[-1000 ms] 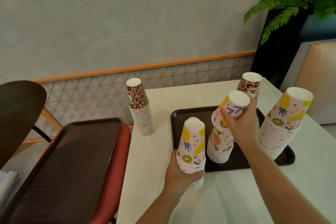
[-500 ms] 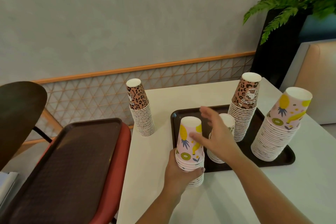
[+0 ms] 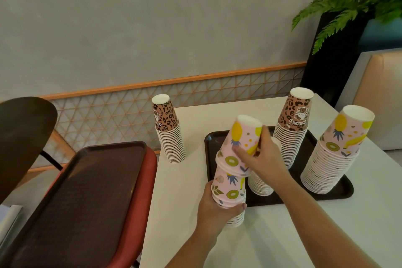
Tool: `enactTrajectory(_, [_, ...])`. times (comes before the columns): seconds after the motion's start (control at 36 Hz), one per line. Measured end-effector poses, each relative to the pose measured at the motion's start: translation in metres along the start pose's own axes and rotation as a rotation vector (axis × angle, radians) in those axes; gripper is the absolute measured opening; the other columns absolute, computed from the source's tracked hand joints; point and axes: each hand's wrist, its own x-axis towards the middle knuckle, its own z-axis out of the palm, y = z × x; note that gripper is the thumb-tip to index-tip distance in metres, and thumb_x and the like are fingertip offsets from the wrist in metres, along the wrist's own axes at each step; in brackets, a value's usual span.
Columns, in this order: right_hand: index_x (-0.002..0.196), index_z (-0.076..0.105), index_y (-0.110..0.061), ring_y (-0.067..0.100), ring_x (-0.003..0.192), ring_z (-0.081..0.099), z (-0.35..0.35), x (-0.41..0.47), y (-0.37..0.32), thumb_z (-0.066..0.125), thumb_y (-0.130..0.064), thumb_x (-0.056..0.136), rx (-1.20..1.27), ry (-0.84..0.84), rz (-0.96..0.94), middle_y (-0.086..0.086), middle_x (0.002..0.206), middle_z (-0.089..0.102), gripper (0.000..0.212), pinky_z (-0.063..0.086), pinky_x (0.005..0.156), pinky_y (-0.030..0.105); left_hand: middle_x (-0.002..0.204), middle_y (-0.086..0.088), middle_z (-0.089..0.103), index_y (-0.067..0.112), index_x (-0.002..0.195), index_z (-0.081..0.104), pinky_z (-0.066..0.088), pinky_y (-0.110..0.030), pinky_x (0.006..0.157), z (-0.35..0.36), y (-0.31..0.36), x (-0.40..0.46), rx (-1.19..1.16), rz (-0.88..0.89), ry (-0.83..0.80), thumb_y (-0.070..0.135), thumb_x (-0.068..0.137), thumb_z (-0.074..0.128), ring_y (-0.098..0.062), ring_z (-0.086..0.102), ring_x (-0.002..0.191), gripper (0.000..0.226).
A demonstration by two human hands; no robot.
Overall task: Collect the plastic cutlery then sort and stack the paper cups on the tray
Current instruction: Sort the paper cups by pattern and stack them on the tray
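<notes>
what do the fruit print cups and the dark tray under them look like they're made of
Fruit print cups: likely thin paper, matte pink print with plain white bases and rolled white rims showing as fine stacked rings. Dark tray: probably moulded plastic, dark brown, with a raised rounded rim and a dull sheen; the exact material cannot be told.

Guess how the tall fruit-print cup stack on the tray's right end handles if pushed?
The tall fruit-print stack already leans, so it probably tips or fans apart. Being nested paper, it is likely light and may skid on the tray.
</notes>
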Motion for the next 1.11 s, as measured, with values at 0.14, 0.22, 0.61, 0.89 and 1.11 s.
enactTrajectory(0.14, [0.122, 0.039, -0.018, -0.010, 0.090, 0.058, -0.025, 0.010, -0.015, 0.072, -0.024, 0.075, 0.028, 0.252, -0.123, -0.014, 0.103, 0.058, 0.058, 0.048, 0.068, 0.005, 0.109, 0.005, 0.068, 0.028, 0.112, 0.054, 0.053, -0.030, 0.089, 0.000, -0.001, 0.001, 0.008, -0.004, 0.022, 0.032, 0.036, 0.088, -0.015, 0.064, 0.103, 0.084])
enactTrajectory(0.22, [0.130, 0.035, -0.015, -0.006, 0.096, 0.058, -0.037, 0.016, -0.015, 0.073, -0.020, 0.076, -0.019, 0.337, -0.176, -0.011, 0.110, 0.057, 0.067, 0.047, 0.074, 0.003, 0.109, 0.006, 0.067, 0.028, 0.112, 0.053, 0.053, -0.030, 0.090, -0.001, -0.002, 0.003, 0.019, -0.003, 0.022, 0.018, 0.047, 0.091, -0.013, 0.063, 0.102, 0.075])
enactTrajectory(0.61, [0.137, 0.029, -0.020, 0.016, 0.120, 0.046, -0.031, 0.005, 0.033, 0.077, -0.022, 0.072, -0.149, 0.298, 0.026, 0.001, 0.135, 0.046, 0.081, 0.041, 0.093, 0.029, 0.109, 0.009, 0.065, 0.028, 0.113, 0.051, 0.053, -0.025, 0.087, -0.001, 0.003, 0.002, 0.040, -0.007, 0.033, 0.011, 0.055, 0.089, -0.012, 0.062, 0.103, 0.071])
enactTrajectory(0.89, [0.139, 0.028, -0.025, -0.008, 0.120, 0.045, -0.004, -0.010, 0.002, 0.068, -0.046, 0.071, -0.097, -0.022, -0.192, -0.015, 0.134, 0.043, 0.082, 0.037, 0.095, 0.006, 0.110, 0.006, 0.067, 0.028, 0.113, 0.052, 0.054, -0.031, 0.089, 0.001, 0.011, 0.003, 0.023, 0.035, 0.022, 0.035, 0.039, 0.088, -0.015, 0.063, 0.104, 0.083])
enactTrajectory(1.11, [0.123, 0.027, -0.042, -0.013, 0.097, 0.052, 0.016, -0.020, 0.006, 0.078, -0.039, 0.068, -0.154, -0.158, -0.098, -0.033, 0.104, 0.046, 0.075, 0.044, 0.079, 0.005, 0.104, 0.009, 0.068, 0.028, 0.114, 0.052, 0.052, -0.013, 0.074, 0.001, 0.022, 0.000, 0.012, 0.091, -0.012, 0.031, 0.036, 0.088, 0.002, 0.064, 0.093, 0.086])
